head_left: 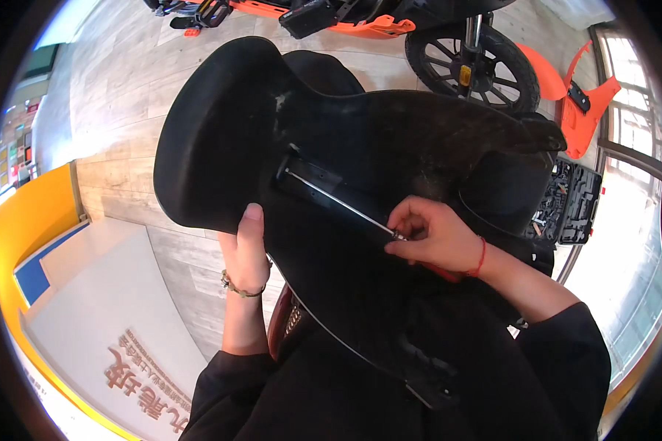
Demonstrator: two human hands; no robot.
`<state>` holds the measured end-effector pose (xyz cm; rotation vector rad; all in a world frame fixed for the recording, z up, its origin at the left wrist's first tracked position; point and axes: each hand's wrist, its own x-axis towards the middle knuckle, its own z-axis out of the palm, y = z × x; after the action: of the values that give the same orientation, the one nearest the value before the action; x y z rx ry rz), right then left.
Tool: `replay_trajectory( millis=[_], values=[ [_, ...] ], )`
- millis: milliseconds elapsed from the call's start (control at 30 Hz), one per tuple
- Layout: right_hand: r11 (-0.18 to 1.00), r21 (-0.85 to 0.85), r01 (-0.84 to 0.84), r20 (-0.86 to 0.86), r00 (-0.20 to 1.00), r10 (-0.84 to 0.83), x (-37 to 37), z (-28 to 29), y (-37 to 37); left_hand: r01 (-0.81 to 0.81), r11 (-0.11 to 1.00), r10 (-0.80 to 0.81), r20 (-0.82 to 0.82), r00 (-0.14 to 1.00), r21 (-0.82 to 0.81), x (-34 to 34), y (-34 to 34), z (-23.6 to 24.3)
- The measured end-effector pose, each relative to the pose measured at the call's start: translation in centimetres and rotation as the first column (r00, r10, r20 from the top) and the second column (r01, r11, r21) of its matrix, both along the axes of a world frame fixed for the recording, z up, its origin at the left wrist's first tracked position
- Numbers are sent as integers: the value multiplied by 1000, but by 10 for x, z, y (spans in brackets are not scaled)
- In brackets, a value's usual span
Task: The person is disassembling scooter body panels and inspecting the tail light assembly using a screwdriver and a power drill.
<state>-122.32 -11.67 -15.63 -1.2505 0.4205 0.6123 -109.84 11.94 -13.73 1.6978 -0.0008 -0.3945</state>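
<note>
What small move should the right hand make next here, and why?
Probably a gentle turn of the screwdriver: its tip is at the recess in the black panel, the right hand grips it by the near end of its shaft, and the left hand holds the panel's edge. Any screw there is too small to make out.

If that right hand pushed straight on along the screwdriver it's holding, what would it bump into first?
The screwdriver in the right hand would lead, its tip probably meeting the recess in the black molded panel. It may already touch; depth is unclear.
</note>
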Motion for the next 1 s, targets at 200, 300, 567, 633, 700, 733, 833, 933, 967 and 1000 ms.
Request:
replay_trajectory(
  millis=[200, 300, 567, 633, 700, 733, 833, 933, 967, 1000],
  values=[
    [949, -314, -19, 175, 982, 77, -7, -10, 7, 19, 998, -20, 11, 1000, 60, 1, 0, 3],
    [962, -270, 38, 140, 990, 0, -11, -12, 10, 29, 996, -32, 37, 999, 88, 2, 0, 3],
    [922, -386, 12, 165, 985, 56, -31, -11, 7, 20, 999, -19, -29, 999, 42, 3, 2, 3],
    [860, -510, -21, 142, 984, 108, -39, -6, 3, 25, 999, -24, -13, 1000, 46, 4, 0, 3],
    [862, -506, -1, 197, 973, 117, -45, 2, -2, -93, 996, 93, -81, 992, 1, 5, -1, 3],
    [861, -505, -57, 89, 989, 118, -46, 6, -5, -93, 996, 92, -82, 992, 0, 6, -2, 3],
    [890, -446, -92, -18, 995, 94, -47, 19, -13, -36, 998, 31, -124, 992, -45, 9, -2, 4],
    [835, -549, -47, 118, 984, 133, -43, 23, -12, -66, 997, 57, -171, 984, -51, 12, -3, 3],
    [842, -539, -14, 165, 979, 122, -42, 25, -11, -46, 997, 35, -160, 986, -68, 13, -3, 3],
    [847, -532, -12, 163, 980, 117, -41, 26, -10, -39, 995, 23, -164, 986, -95, 14, -3, 3]
  ],
)
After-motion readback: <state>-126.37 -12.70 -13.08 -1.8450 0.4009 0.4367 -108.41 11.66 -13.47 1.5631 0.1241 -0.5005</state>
